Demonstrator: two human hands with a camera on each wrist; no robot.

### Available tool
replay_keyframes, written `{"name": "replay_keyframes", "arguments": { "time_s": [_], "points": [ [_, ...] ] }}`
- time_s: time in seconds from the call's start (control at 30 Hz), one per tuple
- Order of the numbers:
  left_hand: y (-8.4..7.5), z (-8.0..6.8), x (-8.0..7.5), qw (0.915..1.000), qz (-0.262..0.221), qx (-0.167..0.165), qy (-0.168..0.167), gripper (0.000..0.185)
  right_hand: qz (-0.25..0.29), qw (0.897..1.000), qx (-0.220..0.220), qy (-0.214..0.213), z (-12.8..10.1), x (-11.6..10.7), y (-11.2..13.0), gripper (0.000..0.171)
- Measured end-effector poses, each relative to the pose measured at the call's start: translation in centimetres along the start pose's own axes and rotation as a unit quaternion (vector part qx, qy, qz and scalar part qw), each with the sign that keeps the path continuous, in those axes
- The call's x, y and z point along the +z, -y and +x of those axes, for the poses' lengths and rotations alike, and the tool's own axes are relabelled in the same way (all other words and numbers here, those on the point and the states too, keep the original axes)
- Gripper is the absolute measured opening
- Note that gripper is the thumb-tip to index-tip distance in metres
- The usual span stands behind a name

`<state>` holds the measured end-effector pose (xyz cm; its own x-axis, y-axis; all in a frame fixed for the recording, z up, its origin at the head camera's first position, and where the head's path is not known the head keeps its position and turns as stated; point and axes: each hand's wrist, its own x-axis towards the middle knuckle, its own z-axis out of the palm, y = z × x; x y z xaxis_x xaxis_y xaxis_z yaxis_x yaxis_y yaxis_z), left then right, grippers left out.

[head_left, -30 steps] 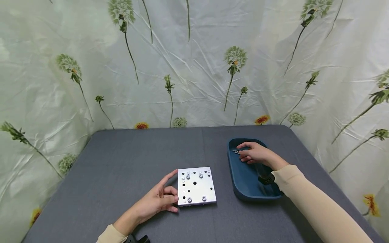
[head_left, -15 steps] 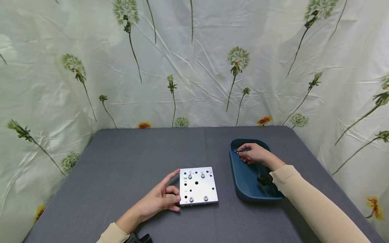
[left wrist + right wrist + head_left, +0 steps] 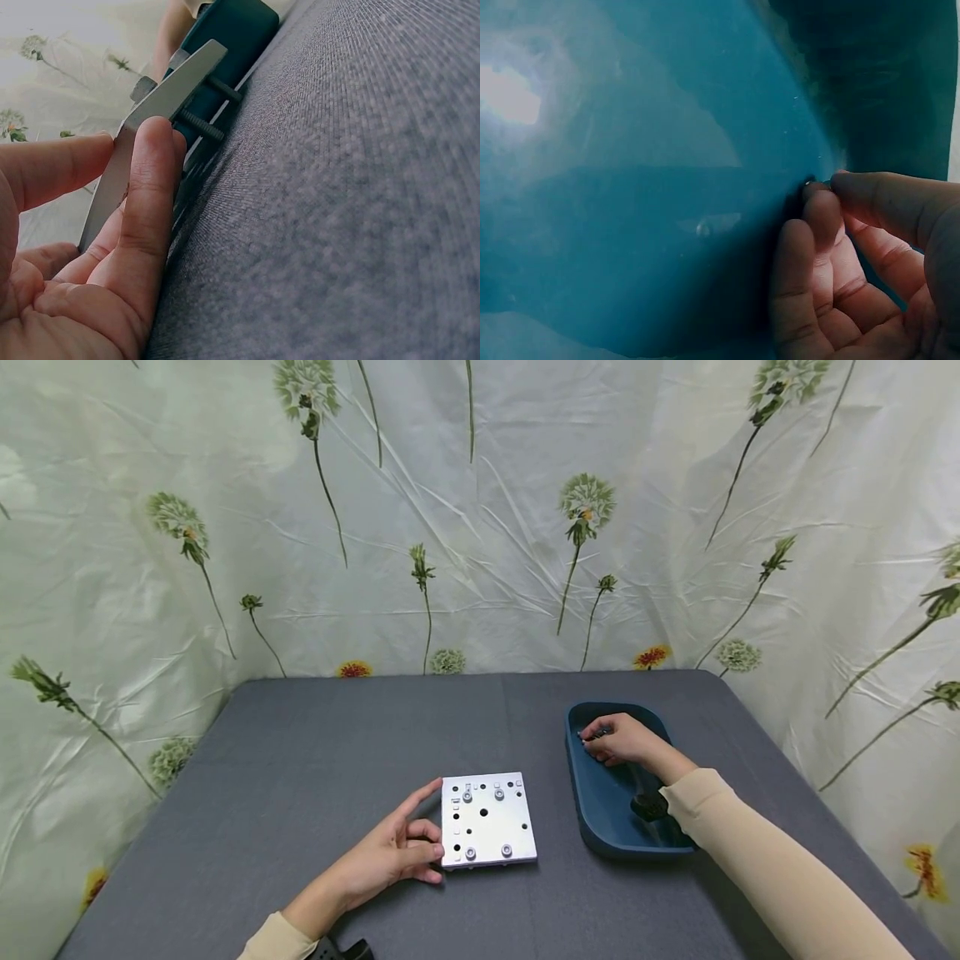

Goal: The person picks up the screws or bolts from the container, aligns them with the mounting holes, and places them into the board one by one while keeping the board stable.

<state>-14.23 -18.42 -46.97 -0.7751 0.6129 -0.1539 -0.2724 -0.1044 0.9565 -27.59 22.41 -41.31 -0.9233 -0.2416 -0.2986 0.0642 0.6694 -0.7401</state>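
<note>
Nearest the person, the left hand (image 3: 390, 856) lay on the grey tabletop (image 3: 315, 760) against the left edge of the square metal plate (image 3: 487, 819), thumb on the near part of that edge, forefinger stretched along the far part and the other fingers curled at its side; the left wrist view showed the thumb (image 3: 146, 202) and forefinger pressed to the plate's thin edge (image 3: 150, 124), a hold that seemed meant to keep the plate from sliding. The plate sat flat near the middle of the tabletop, its top dotted with holes and small bolt heads, and the wrist view showed threaded studs beneath it, so it probably stood slightly off the cloth. Just to its right, apart from it, lay the dark blue tray (image 3: 600, 827), and farther off, at the tray's far end, the right hand (image 3: 618, 739) reached in with its fingers (image 3: 821, 225) bunched, tips meeting the thumb down at the tray's floor as if pinching up something small; whether anything was actually caught between them could not be told, since only a dark speck showed at the tips. Behind everything hung the creased flower-printed sheet (image 3: 480, 510). Compared with a second before, the slim metal piece that had shown by the right fingertips was no longer visible and the fingers had drawn closer together, while the left hand and the plate had kept their places.
</note>
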Motion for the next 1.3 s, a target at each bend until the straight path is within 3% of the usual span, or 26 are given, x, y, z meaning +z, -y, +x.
{"name": "replay_keyframes", "arguments": {
  "time_s": [0.33, 0.9, 1.3],
  "points": [
    [-0.1, 0.0, 0.1, 1.0, -0.003, -0.002, 0.002, 0.097, -0.039, 0.998, -0.012, -0.04, 1.0, 0.7, -0.5, 0.016],
    [0.1, 0.0, 0.0, 1.0, -0.002, -0.002, -0.001, 0.097, -0.07, 0.993, -0.042, -0.083, 1.6, 1.4, -1.1, 0.014],
    [0.1, 0.0, 0.0, 1.0, 0.002, -0.002, -0.002, 0.097, -0.051, 0.994, -0.04, -0.089, 1.7, 1.7, -1.2, 0.015]
  ]
}}
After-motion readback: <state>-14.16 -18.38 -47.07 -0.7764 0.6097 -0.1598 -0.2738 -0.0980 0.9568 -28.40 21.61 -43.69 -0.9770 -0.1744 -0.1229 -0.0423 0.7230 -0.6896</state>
